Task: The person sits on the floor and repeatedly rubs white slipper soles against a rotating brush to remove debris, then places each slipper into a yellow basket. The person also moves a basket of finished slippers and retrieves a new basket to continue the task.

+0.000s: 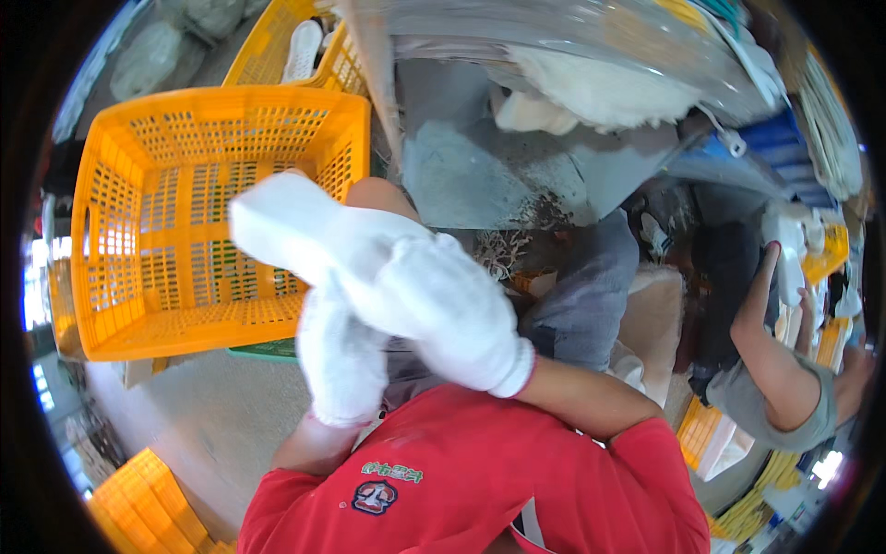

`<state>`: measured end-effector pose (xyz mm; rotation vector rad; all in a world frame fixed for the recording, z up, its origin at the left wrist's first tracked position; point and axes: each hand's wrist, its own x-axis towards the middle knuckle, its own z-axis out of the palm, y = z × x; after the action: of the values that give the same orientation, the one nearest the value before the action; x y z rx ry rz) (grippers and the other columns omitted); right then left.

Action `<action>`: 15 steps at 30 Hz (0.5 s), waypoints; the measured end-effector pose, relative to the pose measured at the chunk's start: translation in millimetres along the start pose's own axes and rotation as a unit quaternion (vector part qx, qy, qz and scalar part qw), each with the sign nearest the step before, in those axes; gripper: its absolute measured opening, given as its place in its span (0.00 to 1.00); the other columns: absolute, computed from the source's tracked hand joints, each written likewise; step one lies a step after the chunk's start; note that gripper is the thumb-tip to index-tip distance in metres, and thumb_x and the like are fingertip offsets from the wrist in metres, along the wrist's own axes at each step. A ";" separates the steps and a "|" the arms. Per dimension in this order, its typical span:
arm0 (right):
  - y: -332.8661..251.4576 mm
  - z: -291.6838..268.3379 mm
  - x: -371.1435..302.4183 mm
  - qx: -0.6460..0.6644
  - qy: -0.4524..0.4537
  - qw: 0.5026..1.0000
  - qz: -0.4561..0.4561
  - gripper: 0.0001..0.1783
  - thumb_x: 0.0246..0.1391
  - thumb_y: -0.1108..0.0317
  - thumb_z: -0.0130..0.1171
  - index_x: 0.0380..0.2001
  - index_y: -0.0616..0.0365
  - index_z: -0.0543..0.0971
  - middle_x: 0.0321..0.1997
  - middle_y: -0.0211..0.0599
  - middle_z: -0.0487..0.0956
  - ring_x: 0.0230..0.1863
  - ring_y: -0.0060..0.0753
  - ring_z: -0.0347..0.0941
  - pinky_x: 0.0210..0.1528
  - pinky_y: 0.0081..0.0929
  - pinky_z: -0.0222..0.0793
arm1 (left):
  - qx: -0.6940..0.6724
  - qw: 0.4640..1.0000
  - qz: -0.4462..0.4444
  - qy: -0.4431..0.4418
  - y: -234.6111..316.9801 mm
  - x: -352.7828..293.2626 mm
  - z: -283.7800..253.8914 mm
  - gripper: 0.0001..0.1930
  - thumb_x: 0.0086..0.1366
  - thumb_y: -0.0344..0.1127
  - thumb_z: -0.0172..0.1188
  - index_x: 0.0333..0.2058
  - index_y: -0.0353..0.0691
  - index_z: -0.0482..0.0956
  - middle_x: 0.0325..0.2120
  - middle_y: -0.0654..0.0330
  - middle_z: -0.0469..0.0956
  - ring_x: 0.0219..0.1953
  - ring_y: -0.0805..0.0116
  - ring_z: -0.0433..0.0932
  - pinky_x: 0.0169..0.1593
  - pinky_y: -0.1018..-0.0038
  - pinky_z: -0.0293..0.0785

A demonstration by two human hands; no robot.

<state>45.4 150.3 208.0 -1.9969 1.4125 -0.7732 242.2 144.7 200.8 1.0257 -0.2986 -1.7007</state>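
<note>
A white, smooth, shoe-shaped piece (286, 222) is tilted up to the left, over the near right part of a yellow plastic crate (226, 100). It is blurred, so its exact kind is unclear. My right hand (452, 305), in a white knit glove, crosses over to the left and is closed on the piece's near end. Below it, my left hand (341, 360), also gloved in white, reaches up against the underside of the piece. The left fingers are hidden behind the piece and the right glove.
Behind the crate stands another yellow crate (249, 51) with a white shoe (303, 51) in it. A grey, dirt-strewn panel (489, 175) faces me, with plastic-wrapped material above. On the right, a co-worker's arm (775, 360) reaches toward white items. A yellow crate (152, 503) lies at lower left.
</note>
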 end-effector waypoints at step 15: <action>33.0 -45.2 -154.3 0.079 0.358 0.819 0.441 0.42 0.62 0.70 0.64 0.77 0.64 0.65 0.67 0.50 0.80 0.62 0.47 0.81 0.65 0.35 0.76 | 0.226 0.941 -0.129 -0.216 -226.5 131.8 137.1 0.24 0.79 0.46 0.60 0.62 0.33 0.79 0.51 0.50 0.86 0.49 0.57 0.85 0.56 0.63 0.81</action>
<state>-50.8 282.6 194.0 -0.6933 2.3127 -1.1564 -16.9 79.4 73.8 1.0365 -0.9070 -2.1535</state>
